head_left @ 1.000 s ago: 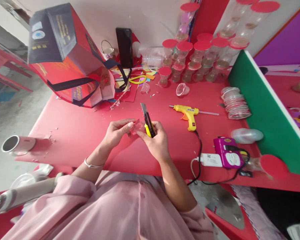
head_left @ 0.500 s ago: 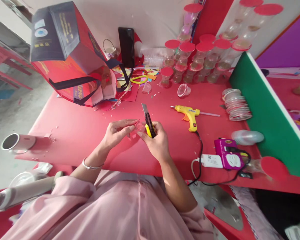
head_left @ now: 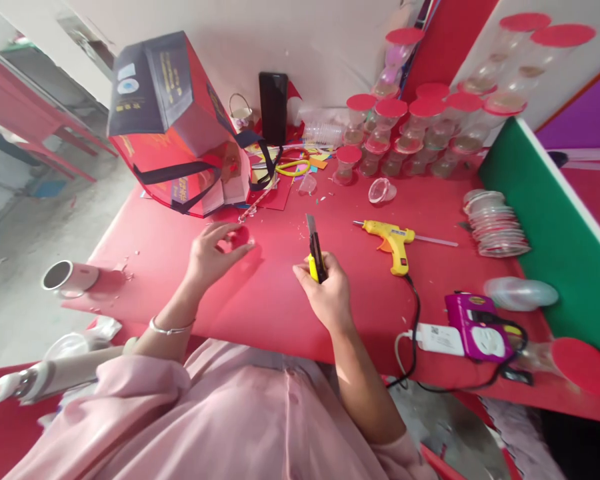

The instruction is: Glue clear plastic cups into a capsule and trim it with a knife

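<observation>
My left hand point(head_left: 213, 257) is over the left middle of the table, thumb and fingers curved around a small, see-through plastic cup point(head_left: 240, 237). The cup is hard to make out against the red surface. In my right hand point(head_left: 327, 288) is a yellow and black utility knife point(head_left: 316, 257), upright, its blade out and pointing away from me. The two hands are apart, with red tabletop between them. To the right of the knife lies a yellow glue gun point(head_left: 391, 243) with a glue stick in its back.
A red and dark gift bag point(head_left: 180, 133) stands at the back left, near a phone point(head_left: 273, 107). Clear hourglass shapes with red discs point(head_left: 391, 109) line the back right. A stack of lids point(head_left: 497, 223), a purple power adapter point(head_left: 477, 327) and a metal mug point(head_left: 70, 279) are also around.
My hands have separated: the left moved left with the clear plastic, while the right still holds the knife. The whole view has shifted slightly, with table things appearing further right.
</observation>
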The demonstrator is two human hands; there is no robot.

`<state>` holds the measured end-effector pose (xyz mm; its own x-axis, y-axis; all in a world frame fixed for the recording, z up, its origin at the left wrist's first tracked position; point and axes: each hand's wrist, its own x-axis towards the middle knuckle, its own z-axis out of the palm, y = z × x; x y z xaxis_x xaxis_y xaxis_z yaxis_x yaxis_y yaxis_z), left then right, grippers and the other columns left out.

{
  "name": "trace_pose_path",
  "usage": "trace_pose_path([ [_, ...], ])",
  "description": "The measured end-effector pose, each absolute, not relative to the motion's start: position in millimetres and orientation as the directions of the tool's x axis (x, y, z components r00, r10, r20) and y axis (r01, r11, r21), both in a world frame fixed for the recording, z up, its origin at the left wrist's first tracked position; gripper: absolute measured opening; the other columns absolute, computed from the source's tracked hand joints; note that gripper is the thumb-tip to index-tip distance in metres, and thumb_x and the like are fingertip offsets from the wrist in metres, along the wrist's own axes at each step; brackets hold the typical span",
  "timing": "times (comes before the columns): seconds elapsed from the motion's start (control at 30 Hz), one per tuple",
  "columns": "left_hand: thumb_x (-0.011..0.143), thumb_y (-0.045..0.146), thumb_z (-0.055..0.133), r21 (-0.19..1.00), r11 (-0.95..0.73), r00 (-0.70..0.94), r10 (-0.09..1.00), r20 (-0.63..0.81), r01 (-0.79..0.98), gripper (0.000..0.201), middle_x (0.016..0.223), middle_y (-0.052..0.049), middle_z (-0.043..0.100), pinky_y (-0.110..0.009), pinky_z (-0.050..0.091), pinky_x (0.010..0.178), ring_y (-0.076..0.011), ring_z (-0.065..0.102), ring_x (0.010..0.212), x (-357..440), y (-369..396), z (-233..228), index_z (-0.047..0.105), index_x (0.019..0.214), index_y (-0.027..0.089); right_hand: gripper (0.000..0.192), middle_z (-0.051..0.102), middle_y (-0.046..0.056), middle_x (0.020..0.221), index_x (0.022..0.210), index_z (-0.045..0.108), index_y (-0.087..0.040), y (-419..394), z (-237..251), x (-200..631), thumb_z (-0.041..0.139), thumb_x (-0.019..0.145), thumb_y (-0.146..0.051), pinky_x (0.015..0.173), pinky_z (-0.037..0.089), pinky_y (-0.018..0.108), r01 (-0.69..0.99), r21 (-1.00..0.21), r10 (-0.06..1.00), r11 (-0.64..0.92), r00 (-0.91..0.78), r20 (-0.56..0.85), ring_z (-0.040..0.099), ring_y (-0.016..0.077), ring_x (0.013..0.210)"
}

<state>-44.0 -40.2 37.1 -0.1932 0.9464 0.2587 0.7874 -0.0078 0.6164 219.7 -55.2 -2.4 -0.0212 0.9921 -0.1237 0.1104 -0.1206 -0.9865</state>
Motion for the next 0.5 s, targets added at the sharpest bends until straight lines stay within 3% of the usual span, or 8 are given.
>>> trace_pose_path([
  [0.1,0.087,0.057,0.082,0.293,0.144,-0.214,0.951,0.222,0.945,0.05,0.136,-0.013,0.072,-0.043,0.056,0.089,-0.0317,0.071,0.109,-88,-42,35,0.078,0.127,0.027,0.034,0.074,-0.004,0.083,0.098,0.063,-0.031,-56,-1,221,0.08,0.084,-0.057,0.068,0.054,0.032,0.135,-0.982,0.99,-0.133,-0.029,-0.138,0.069,0.0202,0.069],
  [0.2,0.093,0.058,0.075,0.116,0.197,-0.218,0.953,0.21,0.974,0.047,0.139,-0.016,0.071,-0.049,0.052,0.093,-0.0396,0.065,0.123,-110,-43,32,0.077,0.13,0.029,0.041,0.07,-0.004,0.077,0.094,0.062,-0.03,-56,0,221,0.08,0.083,-0.065,0.064,0.052,0.03,0.15,-0.98,0.99,-0.132,-0.028,-0.137,0.066,0.0196,0.066],
  [0.33,0.095,0.053,0.072,0.028,0.168,-0.168,0.935,0.313,0.985,0.048,0.152,-0.017,0.065,-0.054,0.043,0.105,-0.0426,0.056,0.136,-101,-37,33,0.074,0.135,0.028,0.044,0.068,-0.004,0.074,0.097,0.064,-0.029,-54,0,221,0.078,0.085,-0.069,0.065,0.051,0.03,0.184,-0.976,0.993,-0.118,-0.004,-0.121,0.064,0.0188,0.064],
  [0.4,0.102,0.048,0.062,0.022,0.105,-0.107,0.942,0.317,0.994,0.04,0.146,-0.013,0.07,-0.052,0.041,0.106,-0.0383,0.061,0.131,-89,-27,35,0.075,0.134,0.028,0.044,0.068,-0.004,0.075,0.098,0.066,-0.028,-53,0,221,0.078,0.085,-0.068,0.067,0.052,0.031,0.203,-0.974,0.994,-0.104,-0.001,-0.106,0.064,0.0188,0.065],
  [0.5,0.105,0.032,0.047,-0.023,0.022,-0.017,0.981,0.195,1.0,0.036,0.126,-0.012,0.08,-0.049,0.04,0.102,-0.033,0.07,0.115,-81,-2,37,0.08,0.12,0.025,0.042,0.069,-0.003,0.078,0.1,0.067,-0.028,-53,0,221,0.077,0.086,-0.066,0.071,0.053,0.031,0.206,-0.975,0.996,-0.083,-0.007,-0.086,0.065,0.0191,0.069],
])
